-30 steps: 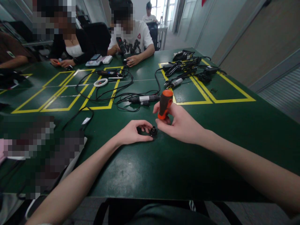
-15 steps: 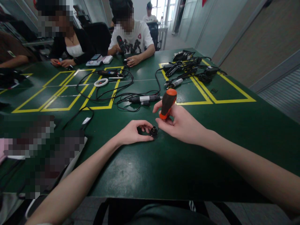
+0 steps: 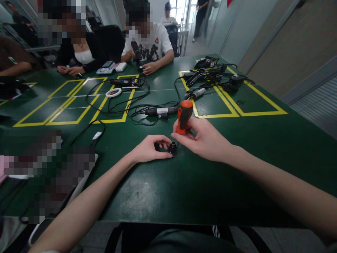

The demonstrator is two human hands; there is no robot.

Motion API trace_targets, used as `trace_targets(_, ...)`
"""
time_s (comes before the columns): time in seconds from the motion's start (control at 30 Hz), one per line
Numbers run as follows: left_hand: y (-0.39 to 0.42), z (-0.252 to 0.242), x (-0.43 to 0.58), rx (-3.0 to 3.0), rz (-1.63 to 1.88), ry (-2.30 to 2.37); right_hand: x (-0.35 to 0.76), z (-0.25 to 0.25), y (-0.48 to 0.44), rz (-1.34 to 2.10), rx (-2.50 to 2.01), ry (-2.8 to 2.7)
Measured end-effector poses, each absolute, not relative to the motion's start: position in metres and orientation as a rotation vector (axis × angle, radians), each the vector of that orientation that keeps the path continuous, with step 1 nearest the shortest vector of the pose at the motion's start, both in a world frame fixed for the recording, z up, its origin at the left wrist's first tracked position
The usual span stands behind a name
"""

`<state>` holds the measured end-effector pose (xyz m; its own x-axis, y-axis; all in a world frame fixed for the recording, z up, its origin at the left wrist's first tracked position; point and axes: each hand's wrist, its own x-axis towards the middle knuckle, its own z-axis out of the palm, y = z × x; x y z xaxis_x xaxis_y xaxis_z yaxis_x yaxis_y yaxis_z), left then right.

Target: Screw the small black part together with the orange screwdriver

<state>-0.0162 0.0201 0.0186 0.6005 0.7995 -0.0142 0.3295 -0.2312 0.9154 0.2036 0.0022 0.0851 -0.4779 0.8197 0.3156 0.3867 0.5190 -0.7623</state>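
Observation:
Between the thumb and fingers of my left hand is a small black round part with a metallic stub on top, resting on the green table. My right hand grips a screwdriver by its orange and dark grey handle, which points upward. The thin shaft runs down beside the black part; its tip is hard to make out. My right fingertips are just above and right of that part.
Beyond my hands lies a black and silver pen-shaped tool with coiled cable. Tangled black cables and tools lie at the back right, a white ring farther left. A co-worker sits across the table. Blurred-out devices lie at left.
The screwdriver handle has tilted and turned slightly to the left in my right hand, and the right fingers have closed in around it. My left hand and the black part have stayed put.

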Motion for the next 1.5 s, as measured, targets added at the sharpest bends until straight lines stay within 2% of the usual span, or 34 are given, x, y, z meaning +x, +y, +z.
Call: trace_targets(1.5,0.021,0.017,-0.018,1.819,0.566,0.908,0.212,0.097,-0.001,0.728,-0.955,-2.255)
